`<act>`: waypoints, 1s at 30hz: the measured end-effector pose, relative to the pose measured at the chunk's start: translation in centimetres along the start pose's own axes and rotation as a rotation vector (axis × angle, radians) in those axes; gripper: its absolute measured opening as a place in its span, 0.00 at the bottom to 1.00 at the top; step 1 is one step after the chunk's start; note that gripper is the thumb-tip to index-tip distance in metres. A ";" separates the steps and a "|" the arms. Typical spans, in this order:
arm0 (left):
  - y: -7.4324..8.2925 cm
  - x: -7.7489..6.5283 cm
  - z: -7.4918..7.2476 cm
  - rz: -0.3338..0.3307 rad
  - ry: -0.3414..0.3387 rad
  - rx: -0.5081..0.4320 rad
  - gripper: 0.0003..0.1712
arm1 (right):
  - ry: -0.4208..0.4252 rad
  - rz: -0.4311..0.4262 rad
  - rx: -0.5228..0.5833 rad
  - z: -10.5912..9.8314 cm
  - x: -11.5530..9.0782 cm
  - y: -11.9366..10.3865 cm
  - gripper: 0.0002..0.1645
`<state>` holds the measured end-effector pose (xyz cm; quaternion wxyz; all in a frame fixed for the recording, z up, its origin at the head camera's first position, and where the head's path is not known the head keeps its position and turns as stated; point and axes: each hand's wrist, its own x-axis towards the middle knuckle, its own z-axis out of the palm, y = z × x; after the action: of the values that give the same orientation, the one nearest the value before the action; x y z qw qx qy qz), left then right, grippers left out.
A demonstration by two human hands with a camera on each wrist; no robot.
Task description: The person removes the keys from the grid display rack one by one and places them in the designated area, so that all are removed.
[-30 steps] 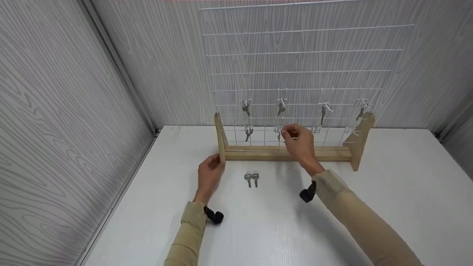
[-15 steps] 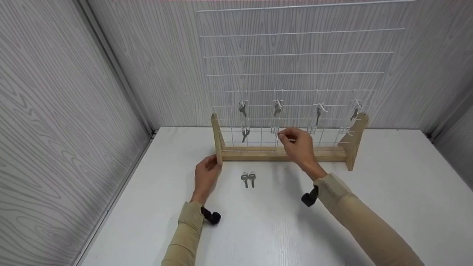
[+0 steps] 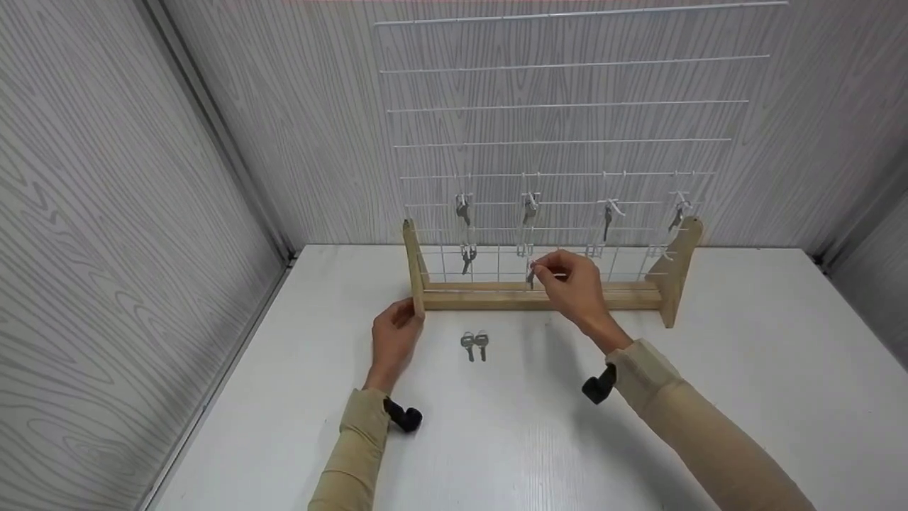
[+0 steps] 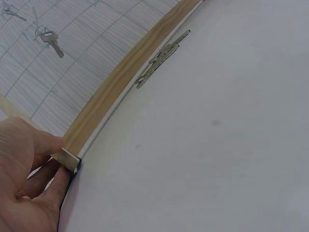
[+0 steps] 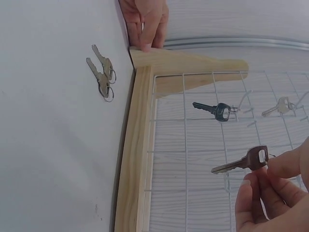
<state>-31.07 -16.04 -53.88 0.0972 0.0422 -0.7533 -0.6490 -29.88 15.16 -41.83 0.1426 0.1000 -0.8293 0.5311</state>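
Observation:
My right hand [image 3: 576, 287] pinches a key [image 5: 248, 160] at its ring, between thumb and fingers, in front of the white wire grid [image 5: 185, 125]. In the head view this key hangs just below a lower-row hook [image 3: 525, 250], seemingly apart from it. At the left end of the stand, my left hand [image 3: 394, 339] grips the wooden side piece [image 4: 67, 159] near the table, thumb on one face and fingers on the other. Two keys with rings [image 3: 474, 346] lie side by side on the white table in front of the stand.
Several keys hang on hooks along the upper row, among them one key [image 3: 462, 211] at the left. Below it hangs another key [image 3: 467, 260]. Lower hooks [image 3: 660, 253] at the right hold no key. A wooden bar [image 3: 482, 299] joins the stand's side pieces.
My right hand has drawn the key slightly down, away from the lower-row hook. My left hand stays on the side piece. The whole head view has shifted a little.

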 end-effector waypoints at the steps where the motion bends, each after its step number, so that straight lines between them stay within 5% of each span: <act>1: 0.0 0.0 0.0 -0.004 0.002 0.003 0.22 | -0.001 0.004 0.001 0.0 -0.1 0.0 0.09; 30: -0.1 -0.1 -0.1 0.001 -0.003 -0.006 0.21 | -0.092 0.064 -0.022 1.8 -1.6 1.5 0.07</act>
<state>-30.99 -16.09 -53.94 0.0965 0.0403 -0.7516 -0.6513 -29.12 14.18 -44.33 0.0883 0.0963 -0.8435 0.5211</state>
